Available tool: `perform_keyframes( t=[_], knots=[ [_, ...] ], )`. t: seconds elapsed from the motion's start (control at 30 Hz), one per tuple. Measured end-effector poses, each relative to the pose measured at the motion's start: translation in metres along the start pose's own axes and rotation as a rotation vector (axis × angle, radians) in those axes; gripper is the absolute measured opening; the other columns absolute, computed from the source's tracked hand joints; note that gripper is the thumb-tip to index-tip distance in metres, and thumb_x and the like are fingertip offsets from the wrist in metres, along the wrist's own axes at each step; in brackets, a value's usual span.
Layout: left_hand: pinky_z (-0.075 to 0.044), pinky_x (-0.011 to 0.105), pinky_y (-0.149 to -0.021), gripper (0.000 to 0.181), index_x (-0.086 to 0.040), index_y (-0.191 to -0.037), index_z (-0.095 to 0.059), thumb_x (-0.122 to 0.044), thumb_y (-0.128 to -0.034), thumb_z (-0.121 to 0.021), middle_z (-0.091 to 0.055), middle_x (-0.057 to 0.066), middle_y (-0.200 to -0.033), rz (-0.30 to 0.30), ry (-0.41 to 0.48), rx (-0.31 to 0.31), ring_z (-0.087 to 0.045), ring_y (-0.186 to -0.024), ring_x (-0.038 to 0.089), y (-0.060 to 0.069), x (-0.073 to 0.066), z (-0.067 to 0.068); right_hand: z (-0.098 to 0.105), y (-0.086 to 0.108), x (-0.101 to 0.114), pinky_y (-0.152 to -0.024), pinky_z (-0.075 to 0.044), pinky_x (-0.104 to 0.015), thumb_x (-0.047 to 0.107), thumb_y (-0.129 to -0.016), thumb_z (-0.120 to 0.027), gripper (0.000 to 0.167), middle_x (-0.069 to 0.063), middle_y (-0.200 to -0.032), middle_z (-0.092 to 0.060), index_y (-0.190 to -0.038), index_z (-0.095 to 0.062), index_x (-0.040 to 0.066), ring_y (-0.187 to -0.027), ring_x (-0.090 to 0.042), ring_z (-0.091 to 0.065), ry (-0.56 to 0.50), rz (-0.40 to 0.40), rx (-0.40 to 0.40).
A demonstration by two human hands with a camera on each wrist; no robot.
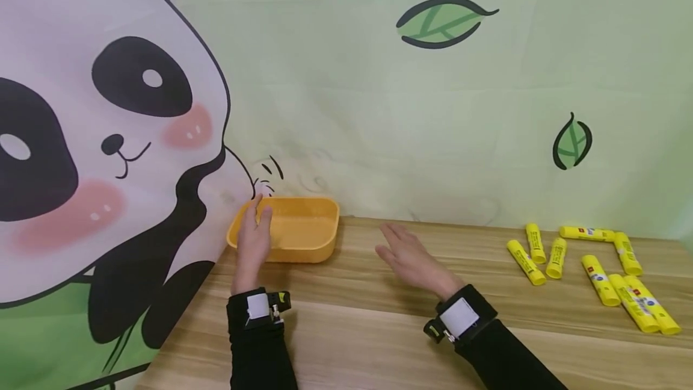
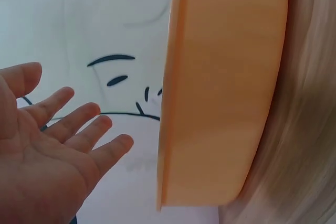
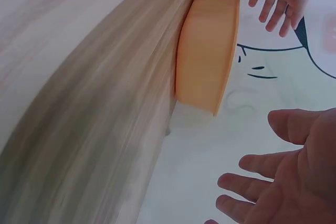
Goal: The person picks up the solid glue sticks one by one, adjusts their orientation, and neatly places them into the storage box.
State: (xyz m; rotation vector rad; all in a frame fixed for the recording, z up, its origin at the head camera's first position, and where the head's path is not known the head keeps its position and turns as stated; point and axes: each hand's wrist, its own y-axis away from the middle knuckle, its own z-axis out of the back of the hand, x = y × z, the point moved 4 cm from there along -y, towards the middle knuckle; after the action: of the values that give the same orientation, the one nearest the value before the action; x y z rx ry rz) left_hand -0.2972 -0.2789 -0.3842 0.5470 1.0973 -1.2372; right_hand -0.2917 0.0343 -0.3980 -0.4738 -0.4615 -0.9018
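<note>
An orange-yellow plastic tray stands on the wooden table against the backdrop. In the head view my left hand overlaps the tray's left end; the left wrist view shows that hand with fingers spread, apart from the tray's side wall. To the right of the tray my right hand hovers over the table, fingers extended and holding nothing. The right wrist view has the right hand in front and the tray beyond it. Neither hand grips anything.
Several yellow glue sticks lie on the right of the table, among them one glue stick nearest my right hand and another glue stick by the back edge. Behind the table hangs a backdrop with a panda and leaves.
</note>
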Motion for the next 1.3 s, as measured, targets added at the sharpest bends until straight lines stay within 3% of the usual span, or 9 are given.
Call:
perform_keyframes(
  t=[0.23,0.6,0.87,1.03,1.3],
  knots=[
    [-0.019,0.056,-0.128,0.057,-0.011,-0.164,-0.03,-0.035,-0.1137,-0.038,-0.027,0.016,-0.169,0.072,0.013,-0.074,-0.025,-0.155,0.037,-0.002,0.01,0.014,-0.008,-0.007,0.003,-0.125,-0.018,-0.063,0.017,-0.112,-0.044,0.056,-0.037,-0.16,-0.029,-0.155,-0.028,-0.015,-0.151,-0.051,-0.024,-0.017,-0.014,0.032],
    [-0.022,0.058,-0.126,0.054,-0.013,-0.162,-0.037,-0.036,-0.1135,-0.038,-0.031,0.017,-0.166,0.117,0.008,-0.171,-0.029,-0.152,0.039,-0.002,0.02,0.028,-0.02,-0.024,0.012,-0.126,-0.02,-0.06,0.02,-0.112,-0.044,0.058,-0.034,-0.162,-0.028,-0.157,-0.028,-0.011,-0.151,-0.048,-0.025,-0.053,0.004,0.066],
    [-0.019,0.059,-0.127,0.053,-0.01,-0.161,-0.037,-0.034,-0.114,-0.037,-0.031,0.019,-0.166,0.143,0.015,-0.185,-0.027,-0.152,0.04,-0.005,0.034,0.035,-0.027,-0.041,0.021,-0.126,-0.023,-0.057,0.017,-0.111,-0.044,0.056,-0.034,-0.161,-0.03,-0.158,-0.028,-0.011,-0.15,-0.047,-0.029,-0.076,0.053,0.06],
    [-0.019,0.058,-0.127,0.054,-0.009,-0.162,-0.035,-0.034,-0.1148,-0.034,-0.031,0.019,-0.166,0.18,0.037,-0.174,-0.026,-0.152,0.04,-0.011,0.052,0.036,-0.034,-0.058,0.025,-0.126,-0.023,-0.056,0.014,-0.111,-0.044,0.054,-0.031,-0.162,-0.031,-0.158,-0.03,-0.01,-0.151,-0.045,-0.03,-0.178,0.061,0.05],
    [-0.019,0.056,-0.128,0.053,-0.005,-0.162,-0.032,-0.03,-0.1148,-0.034,-0.029,0.02,-0.167,0.21,0.086,-0.136,-0.026,-0.153,0.04,-0.015,0.067,0.033,-0.049,-0.079,0.015,-0.125,-0.027,-0.054,0.033,-0.113,-0.044,0.062,-0.024,-0.166,-0.03,-0.163,-0.026,0.002,-0.152,-0.039,-0.03,-0.445,-0.124,0.058]
  ],
)
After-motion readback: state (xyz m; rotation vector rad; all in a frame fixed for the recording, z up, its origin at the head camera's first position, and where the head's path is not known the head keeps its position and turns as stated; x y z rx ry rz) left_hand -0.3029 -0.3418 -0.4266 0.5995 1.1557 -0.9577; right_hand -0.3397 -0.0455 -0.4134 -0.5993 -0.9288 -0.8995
